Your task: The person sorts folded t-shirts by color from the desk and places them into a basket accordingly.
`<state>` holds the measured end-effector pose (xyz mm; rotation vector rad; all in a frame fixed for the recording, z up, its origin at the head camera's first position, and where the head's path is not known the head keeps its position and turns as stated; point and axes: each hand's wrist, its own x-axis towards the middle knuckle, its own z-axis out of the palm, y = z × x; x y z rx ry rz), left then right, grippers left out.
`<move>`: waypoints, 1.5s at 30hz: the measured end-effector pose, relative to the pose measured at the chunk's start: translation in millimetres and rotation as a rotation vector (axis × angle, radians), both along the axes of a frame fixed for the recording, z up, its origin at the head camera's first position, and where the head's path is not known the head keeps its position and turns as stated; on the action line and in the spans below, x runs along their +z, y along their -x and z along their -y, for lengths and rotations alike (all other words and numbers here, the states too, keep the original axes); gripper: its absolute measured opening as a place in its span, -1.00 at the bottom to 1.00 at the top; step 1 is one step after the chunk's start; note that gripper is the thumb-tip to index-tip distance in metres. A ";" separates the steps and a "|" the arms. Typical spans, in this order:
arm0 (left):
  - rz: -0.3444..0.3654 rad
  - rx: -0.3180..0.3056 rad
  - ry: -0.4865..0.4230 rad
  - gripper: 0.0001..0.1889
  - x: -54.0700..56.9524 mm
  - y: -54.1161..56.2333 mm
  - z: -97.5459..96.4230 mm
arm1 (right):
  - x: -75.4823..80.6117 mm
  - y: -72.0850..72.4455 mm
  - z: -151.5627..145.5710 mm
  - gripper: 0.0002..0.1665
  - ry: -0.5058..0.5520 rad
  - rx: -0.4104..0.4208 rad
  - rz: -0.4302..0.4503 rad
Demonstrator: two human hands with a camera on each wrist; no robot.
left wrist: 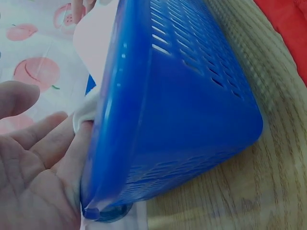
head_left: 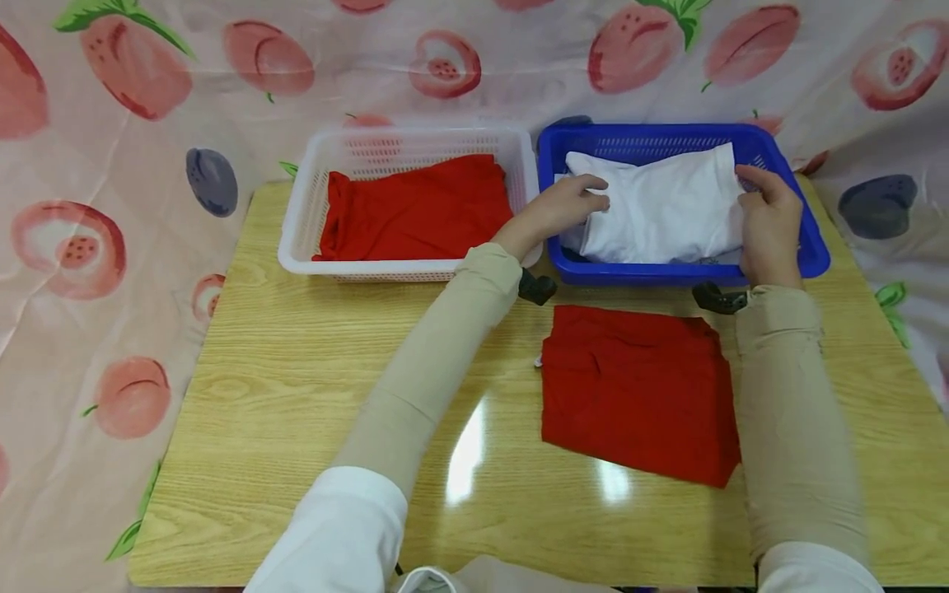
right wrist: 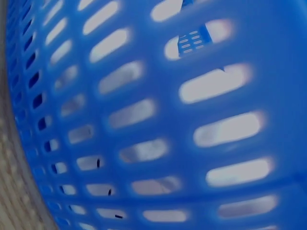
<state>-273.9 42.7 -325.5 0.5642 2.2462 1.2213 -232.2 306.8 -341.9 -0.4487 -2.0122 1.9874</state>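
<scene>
A folded white garment (head_left: 660, 206) lies in the blue plastic basket (head_left: 675, 270), with other pale cloth partly showing beneath it. My left hand (head_left: 559, 206) reaches over the basket's left rim to the garment's left end. In the left wrist view, the left hand (left wrist: 41, 163) has its palm showing and thumb apart, with fingertips against white cloth by the rim. At the garment's right edge is my right hand (head_left: 773, 222), thumb and forefinger apart. The basket's slotted wall (right wrist: 168, 110) fills the right wrist view and hides that hand.
A white basket (head_left: 296, 222) with folded red cloth (head_left: 423, 214) stands left of the blue one. Another folded red cloth (head_left: 638, 387) lies on the wooden table (head_left: 296, 428) in front of the blue basket. A peach-patterned sheet (head_left: 511, 66) hangs behind.
</scene>
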 end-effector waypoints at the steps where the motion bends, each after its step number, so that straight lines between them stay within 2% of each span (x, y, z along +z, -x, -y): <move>1: -0.011 -0.006 0.003 -0.51 -0.1 0.0 0.5 | -0.3 0.2 0.3 -0.55 0.022 -0.007 -0.015; 5: -0.021 -0.012 -0.003 -0.55 -0.7 -1.2 1.4 | -0.6 1.4 1.2 -0.59 0.085 -0.021 -0.051; 9: -0.025 0.000 -0.012 -0.55 -0.2 -3.1 0.1 | 0.4 2.6 1.1 -0.59 0.102 -0.013 -0.044; 15: -0.024 0.028 -0.007 -0.57 0.4 -6.4 -4.5 | 1.9 1.2 -1.9 -0.63 0.094 -0.021 0.020; 20: -0.005 0.069 -0.002 -0.58 0.1 -7.2 -7.4 | 2.3 0.6 -5.3 -0.65 0.025 -0.001 0.125; 22: 0.001 0.077 -0.003 -0.58 0.3 -7.0 -8.0 | 2.5 1.2 -6.1 -0.66 0.005 -0.002 0.138; 30: 0.003 0.060 -0.012 -0.58 -0.2 -6.7 -9.1 | -0.6 5.5 -6.3 -0.73 0.101 -0.082 0.017; 33: -0.017 0.059 -0.023 -0.58 0.4 -6.9 -9.2 | 0.5 6.0 -6.9 -0.75 0.114 -0.090 0.020; 38: -0.008 0.052 -0.036 -0.59 0.1 -7.7 -8.3 | 1.3 5.2 -6.9 -0.75 0.129 -0.080 0.029; 42: -0.012 0.040 -0.047 -0.61 -1.1 -8.2 -6.9 | 1.2 3.2 -5.5 -0.75 0.186 -0.054 -0.006; 45: -0.003 0.052 -0.103 -0.64 -1.5 -9.4 -3.8 | -0.4 -0.7 -3.8 -0.75 0.241 0.011 -0.064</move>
